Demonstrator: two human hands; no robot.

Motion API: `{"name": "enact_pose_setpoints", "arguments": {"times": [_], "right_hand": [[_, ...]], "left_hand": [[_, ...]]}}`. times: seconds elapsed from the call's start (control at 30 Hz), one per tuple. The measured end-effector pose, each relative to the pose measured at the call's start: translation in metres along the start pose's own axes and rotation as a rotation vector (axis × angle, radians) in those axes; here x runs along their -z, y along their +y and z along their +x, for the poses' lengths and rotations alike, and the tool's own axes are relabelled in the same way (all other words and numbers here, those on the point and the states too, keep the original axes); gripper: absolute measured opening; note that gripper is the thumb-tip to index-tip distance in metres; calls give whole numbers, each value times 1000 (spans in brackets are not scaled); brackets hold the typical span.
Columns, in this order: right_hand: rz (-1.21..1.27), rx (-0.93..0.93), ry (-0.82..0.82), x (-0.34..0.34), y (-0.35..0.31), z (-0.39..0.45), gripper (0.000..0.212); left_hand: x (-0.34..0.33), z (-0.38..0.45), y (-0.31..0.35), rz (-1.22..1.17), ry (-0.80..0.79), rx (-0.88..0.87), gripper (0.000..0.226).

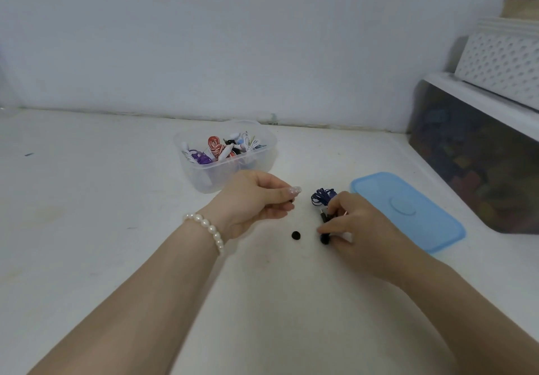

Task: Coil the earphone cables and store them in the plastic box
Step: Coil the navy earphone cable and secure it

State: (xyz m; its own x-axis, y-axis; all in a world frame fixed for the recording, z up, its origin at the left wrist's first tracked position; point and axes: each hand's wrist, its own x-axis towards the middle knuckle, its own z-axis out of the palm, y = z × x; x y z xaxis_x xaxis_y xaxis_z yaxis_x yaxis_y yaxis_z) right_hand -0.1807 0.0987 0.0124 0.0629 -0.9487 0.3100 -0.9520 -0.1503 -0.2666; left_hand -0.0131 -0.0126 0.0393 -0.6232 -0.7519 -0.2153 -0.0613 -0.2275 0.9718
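Earphone cable [322, 196] under right hand [354, 223]

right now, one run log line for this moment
left hand pinching small dark piece | right hand holding blue earphone cable | loose ear tip on table | box open, lid beside

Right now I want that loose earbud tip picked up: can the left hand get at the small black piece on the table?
Probably yes: the small black piece lies bare on the table just below the left hand, nothing between them, though its fingers already pinch something dark.
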Motion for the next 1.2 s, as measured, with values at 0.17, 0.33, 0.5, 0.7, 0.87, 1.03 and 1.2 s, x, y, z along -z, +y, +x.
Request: {"name": "enact_pose_setpoints", "arguments": {"times": [0.17,0.33,0.5,0.7,0.87,1.03,1.2], "right_hand": [[45,-84,19,2,9,-2,12],[186,-300,342,13,9,-6,13],[794,-496,423,31,-3,-6,19],[1082,-478,258,50,-14,-8,37],[1320,-504,210,44,-14,-8,22],[1392,-459,175,40,-7,-9,35],[1402,-444,175,35,-10,-8,28]], "left_hand": [[-4,-2,0,-81,-61,29,9],[-11,-6,1,-170,-105,44,10],[-31,-12,-3,-231,-137,77,12],[-43,-18,-1,-539,-196,145,18],[-45,-20,-1,-586,-211,156,16],[-46,-22,-3,-558,-194,160,14],[-48,-21,-5,-528,-187,159,12]]}}
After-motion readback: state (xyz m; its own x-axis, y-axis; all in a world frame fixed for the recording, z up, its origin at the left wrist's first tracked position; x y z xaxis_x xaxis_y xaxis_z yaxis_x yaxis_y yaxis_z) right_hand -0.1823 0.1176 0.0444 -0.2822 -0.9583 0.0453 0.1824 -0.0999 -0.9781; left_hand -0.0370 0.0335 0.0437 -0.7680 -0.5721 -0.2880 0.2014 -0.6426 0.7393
